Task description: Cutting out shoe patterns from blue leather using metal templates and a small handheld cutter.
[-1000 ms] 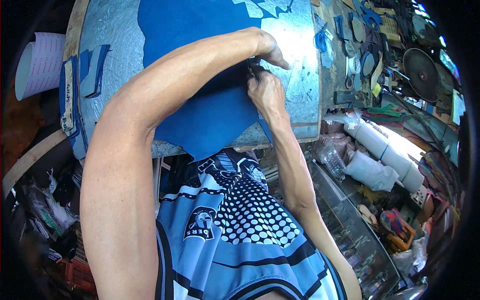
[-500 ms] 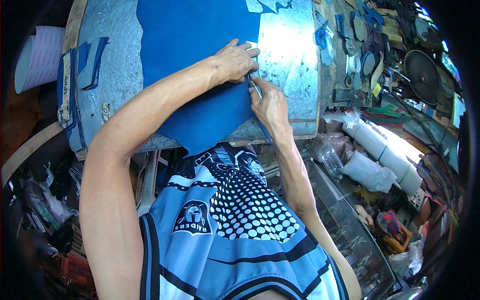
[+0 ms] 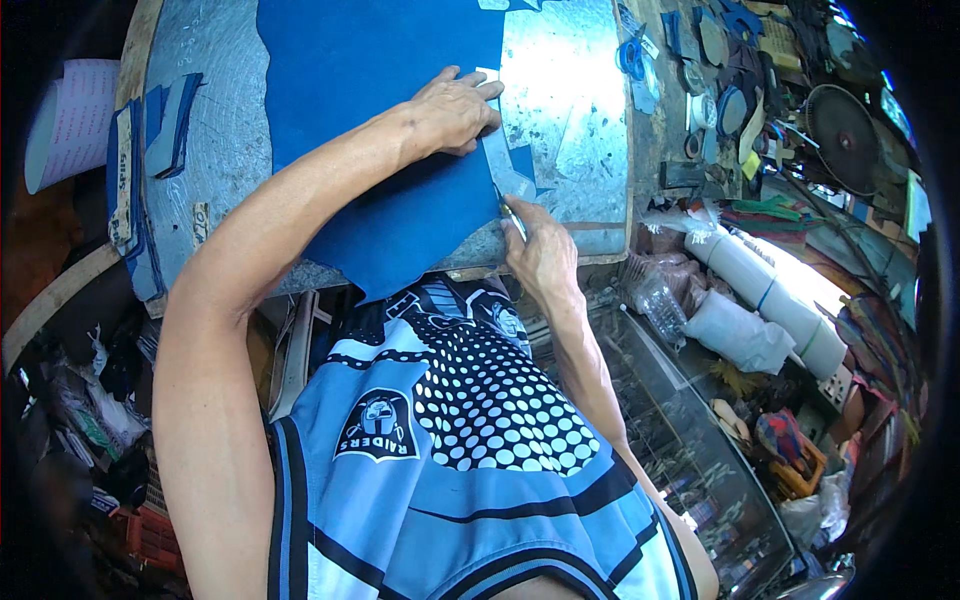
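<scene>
A large sheet of blue material (image 3: pixel 370 200) lies over the metal-topped table (image 3: pixel 225 110), its near corner hanging past the front edge. On the sheet's right edge rests a pale, narrow template (image 3: pixel 505 168). My left hand (image 3: pixel 455 112) presses down on the template's far part, fingers stretched and slightly spread. Nearer to me, my right hand (image 3: pixel 542 250) is closed around a slim silver knife (image 3: pixel 515 219), its tip at the template's near end. To the right of the template a small blue offcut (image 3: pixel 523 160) lies against the metal.
Stacked blue pieces (image 3: pixel 172 130) lie at the table's left side. Scissors with blue handles (image 3: pixel 631 57), tape rolls and shoe-shaped pieces sit on the board at right. White rolls (image 3: pixel 770 290) and a glass case (image 3: pixel 690 440) stand right of my arm.
My right hand has drawn the knife toward me along the template. A blue offcut now shows separated at its right. My left hand stays pressed on the template.
</scene>
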The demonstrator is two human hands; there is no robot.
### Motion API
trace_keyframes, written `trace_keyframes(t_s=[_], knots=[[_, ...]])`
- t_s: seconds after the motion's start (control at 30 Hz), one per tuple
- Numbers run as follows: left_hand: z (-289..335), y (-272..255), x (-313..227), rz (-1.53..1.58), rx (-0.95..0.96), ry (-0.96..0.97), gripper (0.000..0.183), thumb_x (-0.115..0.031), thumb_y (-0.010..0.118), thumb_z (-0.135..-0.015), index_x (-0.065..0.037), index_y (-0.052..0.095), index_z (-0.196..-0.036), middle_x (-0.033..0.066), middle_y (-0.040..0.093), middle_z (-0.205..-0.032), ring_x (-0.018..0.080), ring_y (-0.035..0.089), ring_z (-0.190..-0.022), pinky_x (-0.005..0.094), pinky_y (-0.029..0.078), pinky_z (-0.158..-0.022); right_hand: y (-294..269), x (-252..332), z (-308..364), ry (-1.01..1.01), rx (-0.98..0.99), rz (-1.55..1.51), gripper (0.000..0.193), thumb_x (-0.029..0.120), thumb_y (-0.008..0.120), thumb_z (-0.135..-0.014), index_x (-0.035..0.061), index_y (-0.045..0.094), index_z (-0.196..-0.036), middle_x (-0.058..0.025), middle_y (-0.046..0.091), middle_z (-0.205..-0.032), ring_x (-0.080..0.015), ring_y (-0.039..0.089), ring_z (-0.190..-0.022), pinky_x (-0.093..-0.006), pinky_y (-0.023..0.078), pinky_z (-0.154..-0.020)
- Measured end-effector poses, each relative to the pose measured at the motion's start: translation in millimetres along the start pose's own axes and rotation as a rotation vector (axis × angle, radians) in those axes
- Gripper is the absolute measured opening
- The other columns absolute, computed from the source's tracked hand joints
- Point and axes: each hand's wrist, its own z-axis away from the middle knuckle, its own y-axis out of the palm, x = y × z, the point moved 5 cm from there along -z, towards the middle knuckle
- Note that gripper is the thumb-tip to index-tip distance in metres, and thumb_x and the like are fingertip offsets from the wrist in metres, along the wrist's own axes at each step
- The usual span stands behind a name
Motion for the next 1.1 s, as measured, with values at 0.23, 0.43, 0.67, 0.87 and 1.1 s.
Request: trace_keyframes(t_s=[0.23, 0.43, 0.67, 0.87, 1.1], knots=[[-0.3, 4.6, -29.6, -0.028, -0.048, -0.154, 0.071, -0.049, 0.080, -0.070, -0.003, 0.060, -0.120, 0.0213, 0.038, -0.147, 0.0434, 0.033, -0.138, 0.0617, 0.031, -0.110, -1.7, -1.7, 0.2, 0.006, 0.001, 0.017, 0.031, 0.015, 0.059, -0.090, 0.0060, 0.063, -0.119, -0.0186, 0.065, -0.105, -0.0392, 0.064, -0.092, -0.0465, 0.052, -0.080], [0.4, 14.2, -25.9, -0.006, -0.054, -0.180, 0.082, -0.050, 0.082, -0.068, 0.000, 0.054, -0.127, 0.0224, 0.034, -0.149, 0.0441, 0.029, -0.140, 0.0672, 0.033, -0.105, 2.8, -6.4, 17.4, 0.022, -0.010, 0.038, 0.032, 0.015, 0.059, -0.090, 0.0077, 0.062, -0.120, -0.0188, 0.064, -0.102, -0.0400, 0.064, -0.088, -0.0472, 0.052, -0.075], [-3.7, 16.0, -27.0, -0.001, -0.039, -0.170, 0.083, -0.048, 0.083, -0.067, 0.003, 0.053, -0.126, 0.0247, 0.032, -0.150, 0.0452, 0.029, -0.140, 0.0667, 0.035, -0.104, -8.0, -18.4, 78.1, 0.129, 0.005, 0.012, 0.033, 0.014, 0.058, -0.091, 0.0065, 0.060, -0.123, -0.0182, 0.064, -0.105, -0.0371, 0.065, -0.091, -0.0438, 0.052, -0.078], [0.6, 6.5, -31.9, -0.031, -0.042, -0.175, 0.077, -0.047, 0.083, -0.069, 0.003, 0.057, -0.121, 0.0266, 0.038, -0.146, 0.0462, 0.032, -0.138, 0.0623, 0.031, -0.108, -29.7, -57.6, 135.5, 0.516, -0.263, -0.525, 0.033, 0.010, 0.060, -0.093, 0.0029, 0.057, -0.126, -0.0047, 0.062, -0.099, -0.0111, 0.053, -0.081, -0.0268, 0.046, -0.074], [1.7, -0.6, -39.4, -0.065, 0.001, -0.347, 0.071, -0.045, 0.083, -0.068, -0.002, 0.060, -0.119, 0.0245, 0.042, -0.143, 0.0449, 0.034, -0.137, 0.0586, 0.031, -0.108, -54.2, -116.4, 92.6, 0.385, -0.258, -0.461, 0.036, 0.017, 0.063, -0.093, 0.0007, 0.057, -0.125, -0.0080, 0.066, -0.100, -0.0132, 0.057, -0.083, -0.0282, 0.048, -0.076]])
